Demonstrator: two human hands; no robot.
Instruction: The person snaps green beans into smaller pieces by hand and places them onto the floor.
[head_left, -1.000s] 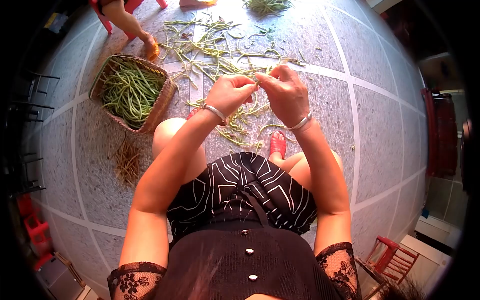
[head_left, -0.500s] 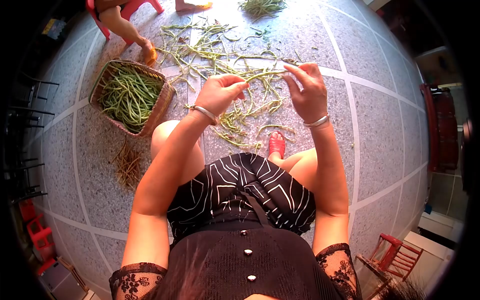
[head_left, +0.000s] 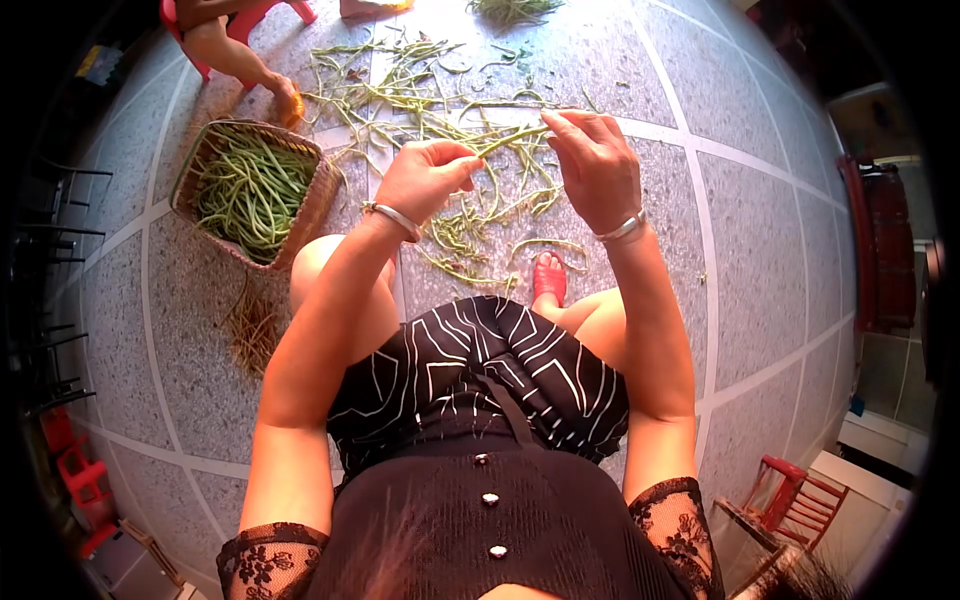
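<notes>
A long green bean (head_left: 515, 137) stretches between my two hands above the floor. My left hand (head_left: 428, 178) pinches one end of it between thumb and fingers. At the other end, the fingertips of my right hand (head_left: 592, 165) close on the bean. Below and beyond my hands, loose long beans (head_left: 410, 90) lie scattered on the speckled floor. To the left stands a woven basket (head_left: 318, 205) filled with more long beans (head_left: 250, 190).
Brown dry stalks (head_left: 252, 330) lie by the basket's near side. Another person's leg (head_left: 235, 52) and a red plastic chair (head_left: 168, 15) are at upper left. A green bunch (head_left: 515, 10) sits at the far edge. A red wooden chair (head_left: 790, 505) stands at lower right.
My right hand has moved slightly left and up, and its fingers have closed nearer the bean. My left hand has shifted a little left, still holding it. The whole view has shifted slightly.
</notes>
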